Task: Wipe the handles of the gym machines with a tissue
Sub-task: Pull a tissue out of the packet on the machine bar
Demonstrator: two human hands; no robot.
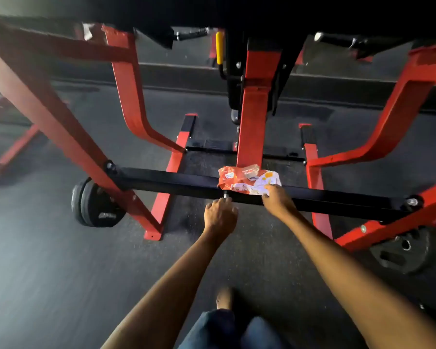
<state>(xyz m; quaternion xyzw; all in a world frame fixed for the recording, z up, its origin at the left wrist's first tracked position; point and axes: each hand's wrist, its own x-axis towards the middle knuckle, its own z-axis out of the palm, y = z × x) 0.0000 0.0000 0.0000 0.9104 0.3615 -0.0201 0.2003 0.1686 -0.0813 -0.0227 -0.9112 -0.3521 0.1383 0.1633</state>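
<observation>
No text is legible: the orange-and-white packet (249, 181) on the black crossbar (166, 183) carries printed lettering too blurred to read, and the marking on the left weight plate (96, 205) is likewise unreadable.

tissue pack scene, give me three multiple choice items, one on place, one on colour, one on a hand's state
1. Where does the tissue pack lie?
A. on the floor
B. on the black crossbar
C. on a weight plate

2. What colour is the machine's frame?
A. red
B. blue
C. white

3. What is the right hand doing?
A. hanging idle
B. gripping the yellow handle
C. touching the tissue pack's near edge

Answers: 1 B, the pack sits atop the bar; 2 A, the posts and legs are red; 3 C, its fingers meet the pack, while the left hand is curled beside the bar.
</observation>
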